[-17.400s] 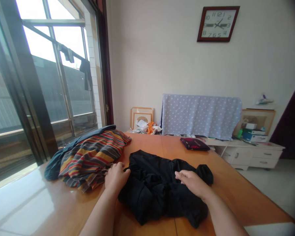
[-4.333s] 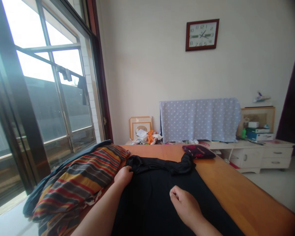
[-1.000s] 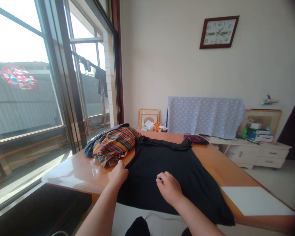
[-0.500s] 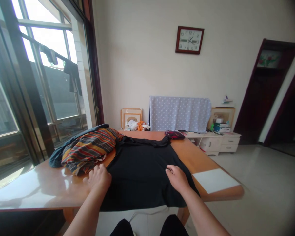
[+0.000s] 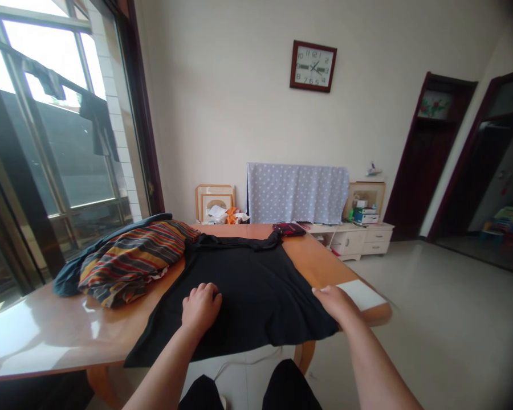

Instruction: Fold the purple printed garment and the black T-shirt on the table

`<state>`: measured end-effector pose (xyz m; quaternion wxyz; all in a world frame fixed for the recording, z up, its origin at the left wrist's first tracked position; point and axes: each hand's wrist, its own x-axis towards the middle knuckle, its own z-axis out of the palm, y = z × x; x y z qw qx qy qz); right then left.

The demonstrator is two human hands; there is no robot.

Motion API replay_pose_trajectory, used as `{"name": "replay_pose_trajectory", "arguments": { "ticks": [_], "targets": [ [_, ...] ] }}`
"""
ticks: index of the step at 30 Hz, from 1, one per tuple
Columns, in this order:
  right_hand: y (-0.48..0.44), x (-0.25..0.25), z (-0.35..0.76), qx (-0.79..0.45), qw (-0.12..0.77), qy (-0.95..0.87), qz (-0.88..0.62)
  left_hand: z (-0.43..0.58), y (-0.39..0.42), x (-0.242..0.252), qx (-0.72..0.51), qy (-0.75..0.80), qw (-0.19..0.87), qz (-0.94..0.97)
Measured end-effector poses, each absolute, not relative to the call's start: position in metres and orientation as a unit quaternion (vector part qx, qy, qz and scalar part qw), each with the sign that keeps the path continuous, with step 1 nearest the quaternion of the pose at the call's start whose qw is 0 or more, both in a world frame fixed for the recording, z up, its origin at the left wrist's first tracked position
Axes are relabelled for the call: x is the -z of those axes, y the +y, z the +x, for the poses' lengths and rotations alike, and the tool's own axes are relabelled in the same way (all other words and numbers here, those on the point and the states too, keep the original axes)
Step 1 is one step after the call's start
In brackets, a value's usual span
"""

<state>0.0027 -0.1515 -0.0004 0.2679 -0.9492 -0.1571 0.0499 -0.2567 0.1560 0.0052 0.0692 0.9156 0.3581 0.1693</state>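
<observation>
While the black garment (image 5: 239,267) lies spread on the wooden table (image 5: 47,336), the left hand (image 5: 202,309) rests curled on its middle and the right hand (image 5: 331,302), fingers nearly straight, sits at its right edge; whether either pinches cloth cannot be told. Because the hem overhangs the table's near edge, a hard tug could slide the garment off, and the striped cloth (image 5: 128,259) just left could snag it.
</observation>
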Motion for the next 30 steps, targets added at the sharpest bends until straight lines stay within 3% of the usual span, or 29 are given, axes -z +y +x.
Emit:
{"name": "replay_pose_trajectory", "arguments": {
  "ticks": [10,17,24,30],
  "targets": [
    [-0.158,0.001,0.005,0.004,0.261,-0.124,-0.957,-0.264,0.153,-0.001,-0.163,0.354,0.056,0.919],
    [-0.162,0.006,0.011,-0.038,0.202,-0.127,-0.970,-0.271,0.153,0.000,-0.161,0.337,0.060,0.926],
    [-0.159,0.009,0.014,-0.055,0.210,-0.146,-0.965,-0.272,0.156,0.003,-0.160,0.336,0.066,0.926],
    [-0.141,0.001,0.019,-0.010,0.207,-0.151,-0.967,-0.282,0.182,-0.009,-0.190,0.425,0.066,0.882]
  ]
}}
